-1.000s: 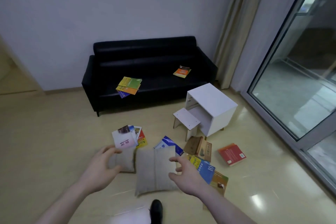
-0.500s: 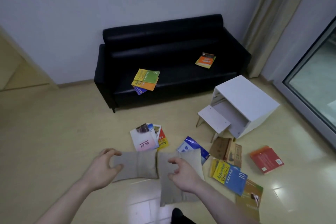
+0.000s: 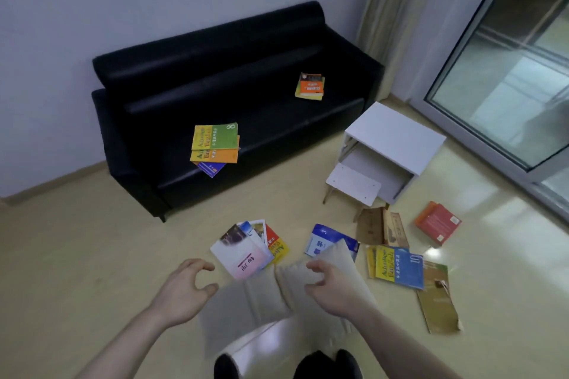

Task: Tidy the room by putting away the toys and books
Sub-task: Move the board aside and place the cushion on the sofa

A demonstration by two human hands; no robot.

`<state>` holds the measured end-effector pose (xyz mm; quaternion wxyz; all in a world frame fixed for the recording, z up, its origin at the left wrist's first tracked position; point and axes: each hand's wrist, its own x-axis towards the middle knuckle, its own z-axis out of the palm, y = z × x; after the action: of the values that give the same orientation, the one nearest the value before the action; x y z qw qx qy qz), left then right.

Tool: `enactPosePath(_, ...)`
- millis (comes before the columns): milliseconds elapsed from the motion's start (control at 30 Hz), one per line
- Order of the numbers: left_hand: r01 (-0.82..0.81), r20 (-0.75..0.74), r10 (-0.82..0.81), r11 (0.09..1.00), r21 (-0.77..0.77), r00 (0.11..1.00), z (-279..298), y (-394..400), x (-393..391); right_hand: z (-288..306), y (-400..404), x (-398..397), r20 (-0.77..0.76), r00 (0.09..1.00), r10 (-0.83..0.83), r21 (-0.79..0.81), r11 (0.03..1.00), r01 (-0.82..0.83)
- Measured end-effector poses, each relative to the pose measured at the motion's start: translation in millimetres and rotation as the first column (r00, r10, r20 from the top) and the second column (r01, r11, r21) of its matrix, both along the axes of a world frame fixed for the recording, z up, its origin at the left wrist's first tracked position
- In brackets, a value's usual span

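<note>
Two beige cushions lie side by side on the floor in front of me. My right hand (image 3: 332, 283) curls its fingers over the bunched top edge of the right cushion (image 3: 292, 286). My left hand (image 3: 184, 286) hovers claw-shaped beside the left cushion (image 3: 246, 301), nothing between thumb and fingers. Books are scattered on the floor: a fanned pile (image 3: 246, 252), a blue book (image 3: 323, 240), a yellow-and-blue book (image 3: 397, 264), brown books (image 3: 381, 224), a red book (image 3: 437, 221) and an olive book (image 3: 437, 298). Two more book piles, one (image 3: 215, 144) and the other (image 3: 311, 86), lie on the sofa.
A black sofa (image 3: 215, 71) stands against the wall. A white open-fronted cabinet (image 3: 394, 138) sits to its right, with a white panel on legs (image 3: 354, 184) leaning at its front. A glass sliding door (image 3: 508, 86) and a curtain run along the right. My dark shoes (image 3: 308, 363) show at the bottom.
The view has moved closer to the floor and the sofa. My right hand has settled on the right cushion's top edge. My left hand has come off the left cushion's edge.
</note>
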<state>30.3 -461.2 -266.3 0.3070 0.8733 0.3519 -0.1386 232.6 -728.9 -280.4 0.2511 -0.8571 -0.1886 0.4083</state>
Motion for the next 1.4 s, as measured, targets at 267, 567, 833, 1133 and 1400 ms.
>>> enactPosePath(267, 0.284, 0.036, -0.283, 0.958, -0.029, 0.959, 18.8, 65.6, 56.4, 12.8, 21.7, -34.4, 0.013, 0.952, -0.307, 0.029, 0.951, 0.307)
enactPosePath(567, 0.484, 0.104, -0.481, 0.875, -0.001, 0.870, 41.0, 64.3, 175.0, 19.5, 23.7, 4.7, 0.036, 0.883, -0.468, 0.087, 0.882, 0.464)
enactPosePath(833, 0.515, 0.161, -0.525, 0.851, 0.102, 0.836, 74.4, 84.2, 270.0, 39.4, 37.5, 84.9, 0.101, 0.870, -0.483, 0.152, 0.871, 0.467)
enactPosePath(1133, 0.567, 0.177, -0.569, 0.821, 0.069, 0.803, 80.9, 82.4, 366.8, 67.8, 27.4, 163.2, 0.163, 0.823, -0.543, 0.220, 0.834, 0.507)
enactPosePath(1400, 0.631, 0.182, -0.623, 0.776, 0.017, 0.761, 83.6, 98.7, 505.0, 55.5, 49.5, 273.2, 0.189, 0.790, -0.584, 0.215, 0.809, 0.546)
